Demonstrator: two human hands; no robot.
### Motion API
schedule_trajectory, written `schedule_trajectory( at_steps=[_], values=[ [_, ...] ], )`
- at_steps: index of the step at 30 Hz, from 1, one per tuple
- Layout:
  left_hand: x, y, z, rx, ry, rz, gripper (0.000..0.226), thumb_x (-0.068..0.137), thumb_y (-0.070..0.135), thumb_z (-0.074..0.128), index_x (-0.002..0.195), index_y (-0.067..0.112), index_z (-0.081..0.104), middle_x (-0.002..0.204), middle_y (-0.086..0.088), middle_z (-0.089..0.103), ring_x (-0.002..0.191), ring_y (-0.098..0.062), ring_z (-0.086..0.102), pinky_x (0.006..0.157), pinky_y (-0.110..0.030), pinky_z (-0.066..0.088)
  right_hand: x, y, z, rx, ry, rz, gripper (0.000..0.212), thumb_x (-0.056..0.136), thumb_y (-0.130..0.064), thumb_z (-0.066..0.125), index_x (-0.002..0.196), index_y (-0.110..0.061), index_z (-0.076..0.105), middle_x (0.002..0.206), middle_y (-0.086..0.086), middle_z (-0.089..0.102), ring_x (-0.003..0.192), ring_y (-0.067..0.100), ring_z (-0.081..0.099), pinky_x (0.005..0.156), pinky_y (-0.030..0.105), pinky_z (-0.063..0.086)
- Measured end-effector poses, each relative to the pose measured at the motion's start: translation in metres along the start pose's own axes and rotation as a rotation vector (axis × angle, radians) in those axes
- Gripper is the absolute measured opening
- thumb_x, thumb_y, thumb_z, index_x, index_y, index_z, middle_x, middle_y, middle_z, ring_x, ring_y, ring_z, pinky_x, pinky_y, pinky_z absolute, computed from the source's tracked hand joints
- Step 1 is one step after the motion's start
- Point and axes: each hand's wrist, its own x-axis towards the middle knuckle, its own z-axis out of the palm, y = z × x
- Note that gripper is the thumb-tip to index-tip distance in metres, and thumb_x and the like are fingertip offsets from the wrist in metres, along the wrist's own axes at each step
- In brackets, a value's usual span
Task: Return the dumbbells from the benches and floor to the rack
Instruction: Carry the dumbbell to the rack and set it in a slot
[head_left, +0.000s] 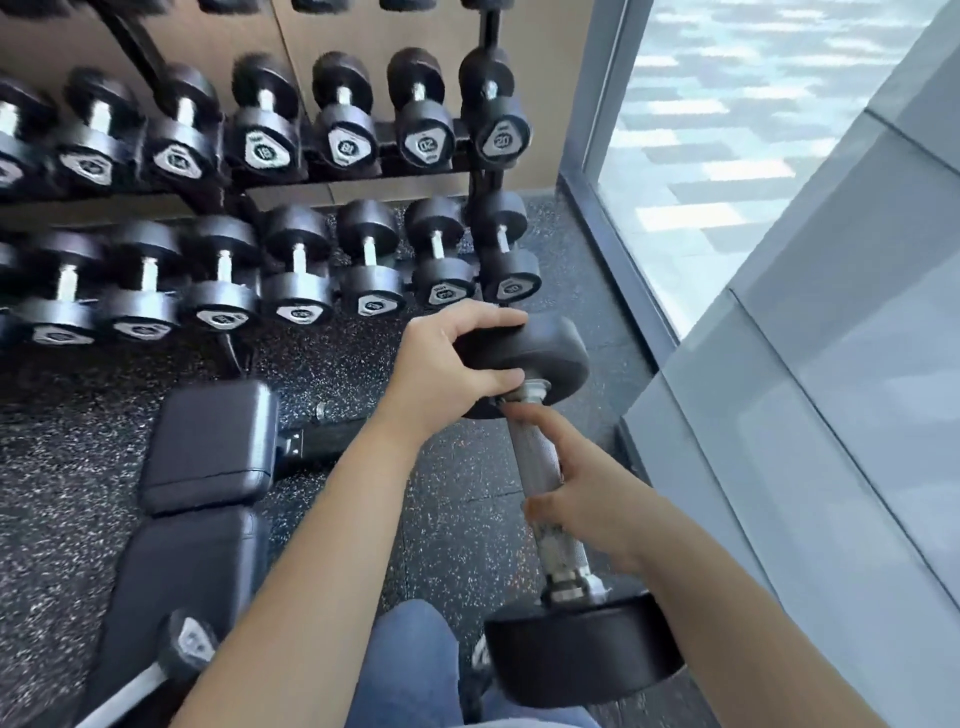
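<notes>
Nearest the lens, a second dumbbell (171, 660) lies on the dark padded table (208, 447) at lower left. Rightward, both bare arms carry a big dumbbell (540, 467) in the air above the speckled floor (452, 499), just before the rack (478, 171) lined with black weights. Left hand (447, 371) has its fingers wrapped over the far head. Right hand (587, 493) holds the steel handle, index finger stretched along it, the rest curled round.

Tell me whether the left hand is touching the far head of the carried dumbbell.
Touching. The head view shows the left hand with fingers wrapped over the dumbbell's far head, thumb underneath by the handle collar.
</notes>
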Motion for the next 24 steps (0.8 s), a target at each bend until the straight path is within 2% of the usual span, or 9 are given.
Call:
schedule_trajectory(
  at_steps=[5, 8, 10, 12, 13, 18, 24],
  values=[
    [0.048, -0.013, -0.005, -0.006, 0.033, -0.047, 0.051, 0.06, -0.002, 0.078, 0.102, 0.022, 0.065, 0.099, 0.006, 0.065, 0.096, -0.002, 0.059, 0.092, -0.027, 0.047, 0.049, -0.017, -0.027, -0.075, -0.044, -0.045, 0.076, 0.076, 0.012, 0.052, 0.129, -0.04, 0.034, 0.119, 0.011, 0.052, 0.059, 0.022, 0.046, 0.057, 0.036, 0.042],
    [0.075, -0.028, -0.015, -0.021, 0.054, -0.052, 0.052, 0.06, -0.003, 0.078, 0.105, 0.02, 0.065, 0.101, 0.005, 0.064, 0.097, -0.004, 0.059, 0.091, -0.026, 0.048, 0.083, -0.027, -0.036, -0.117, -0.053, -0.047, 0.075, 0.077, 0.011, 0.054, 0.129, -0.04, 0.034, 0.121, 0.014, 0.052, 0.064, 0.022, 0.048, 0.06, 0.036, 0.044],
    [0.095, -0.039, -0.024, -0.031, 0.072, -0.046, 0.052, 0.06, -0.004, 0.078, 0.105, 0.02, 0.064, 0.101, 0.004, 0.064, 0.096, -0.003, 0.059, 0.09, -0.02, 0.046, 0.108, -0.035, -0.039, -0.098, -0.052, -0.037, 0.075, 0.077, 0.01, 0.054, 0.126, -0.043, 0.036, 0.106, 0.012, 0.058, 0.064, 0.023, 0.047, 0.061, 0.037, 0.043],
    [0.118, -0.051, -0.037, -0.027, 0.087, -0.037, 0.052, 0.059, -0.005, 0.077, 0.104, 0.018, 0.064, 0.1, 0.0, 0.064, 0.095, -0.004, 0.058, 0.088, -0.016, 0.045, 0.136, -0.045, -0.04, -0.054, -0.053, -0.015, 0.075, 0.077, 0.011, 0.052, 0.123, -0.047, 0.039, 0.08, 0.003, 0.053, 0.061, 0.024, 0.046, 0.06, 0.038, 0.043],
    [0.131, -0.059, -0.045, -0.028, 0.089, -0.038, 0.052, 0.059, -0.005, 0.077, 0.104, 0.018, 0.064, 0.1, -0.001, 0.064, 0.094, -0.005, 0.058, 0.088, -0.016, 0.045, 0.152, -0.051, -0.04, -0.057, -0.056, -0.008, 0.076, 0.076, 0.011, 0.052, 0.123, -0.048, 0.039, 0.074, 0.002, 0.05, 0.06, 0.024, 0.045, 0.06, 0.038, 0.043],
    [0.198, -0.101, -0.094, -0.047, 0.089, -0.067, 0.052, 0.06, -0.005, 0.077, 0.104, 0.019, 0.064, 0.099, 0.004, 0.064, 0.094, 0.0, 0.058, 0.087, -0.015, 0.044, 0.234, -0.093, -0.035, -0.072, -0.079, 0.015, 0.078, 0.076, 0.011, 0.051, 0.12, -0.052, 0.039, 0.073, 0.009, 0.045, 0.058, 0.023, 0.041, 0.059, 0.037, 0.042],
    [0.275, -0.142, -0.169, -0.036, 0.098, -0.078, 0.052, 0.06, -0.003, 0.077, 0.101, 0.028, 0.064, 0.1, 0.012, 0.063, 0.097, 0.002, 0.057, 0.088, -0.014, 0.043, 0.331, -0.155, -0.021, -0.098, -0.107, 0.004, 0.078, 0.077, 0.011, 0.052, 0.125, -0.048, 0.038, 0.068, 0.001, 0.046, 0.047, 0.015, 0.04, 0.055, 0.035, 0.04]
  ],
)
